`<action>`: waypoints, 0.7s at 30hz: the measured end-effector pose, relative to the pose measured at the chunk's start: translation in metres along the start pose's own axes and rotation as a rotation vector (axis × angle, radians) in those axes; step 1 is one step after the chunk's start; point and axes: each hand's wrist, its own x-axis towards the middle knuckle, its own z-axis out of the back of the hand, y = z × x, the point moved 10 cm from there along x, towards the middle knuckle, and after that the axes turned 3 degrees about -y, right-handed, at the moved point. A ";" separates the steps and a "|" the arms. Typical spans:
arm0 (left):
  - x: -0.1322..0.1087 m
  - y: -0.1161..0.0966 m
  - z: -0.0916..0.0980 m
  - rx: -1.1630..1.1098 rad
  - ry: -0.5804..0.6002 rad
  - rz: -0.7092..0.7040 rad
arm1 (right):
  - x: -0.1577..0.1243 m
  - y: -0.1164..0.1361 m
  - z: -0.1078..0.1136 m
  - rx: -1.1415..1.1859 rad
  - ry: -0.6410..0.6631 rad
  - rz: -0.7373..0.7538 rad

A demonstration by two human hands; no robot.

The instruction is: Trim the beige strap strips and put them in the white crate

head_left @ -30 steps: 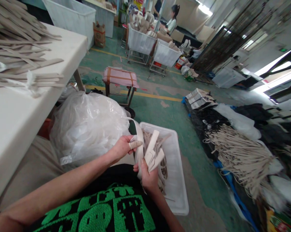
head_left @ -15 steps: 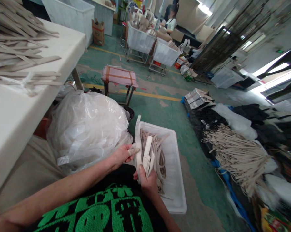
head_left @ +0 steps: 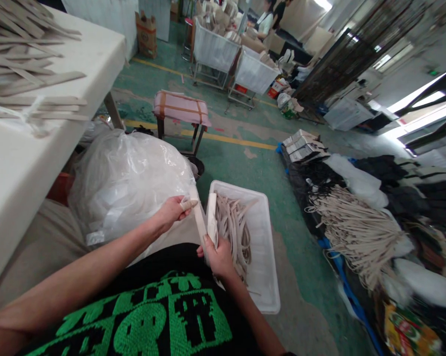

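Note:
My left hand [head_left: 175, 209], with a wrapped fingertip, is closed on a flat beige strap [head_left: 198, 213] near its upper part. The strap slants down to my right hand [head_left: 218, 254], whose thumb presses on its lower end. That same right hand grips a bundle of beige straps [head_left: 212, 217], standing upright beside the slanting one. Just right of my hands is a white plastic bin [head_left: 264, 237], holding a tangle of long beige straps [head_left: 236, 222]. The far ends of the held straps are partly hidden by my fingers.
A large clear plastic bag [head_left: 134, 168] bulges left of my hands. More straps [head_left: 33, 81] lie on the white table [head_left: 100, 54]. Ahead stands a pink padded stool [head_left: 180, 108]. Piled straps [head_left: 356, 232] lie at right; people work behind white carts [head_left: 215, 52].
My left hand has moved left and up with one strap, which now slants away from the bundle. My right hand has shifted slightly left, bringing the bundle to the bin's left rim.

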 end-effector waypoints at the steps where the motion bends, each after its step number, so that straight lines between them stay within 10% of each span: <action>1: -0.002 0.001 -0.004 0.024 0.025 0.004 | 0.003 0.003 0.001 0.004 -0.023 -0.001; 6: -0.014 0.013 -0.022 0.056 0.107 0.018 | 0.024 0.026 -0.002 0.101 -0.037 0.013; 15: 0.005 -0.002 0.028 -0.039 -0.067 0.013 | 0.005 0.005 -0.014 0.024 0.170 -0.031; 21: -0.008 0.009 0.003 -0.008 0.038 0.044 | 0.019 0.023 -0.012 0.026 0.052 0.029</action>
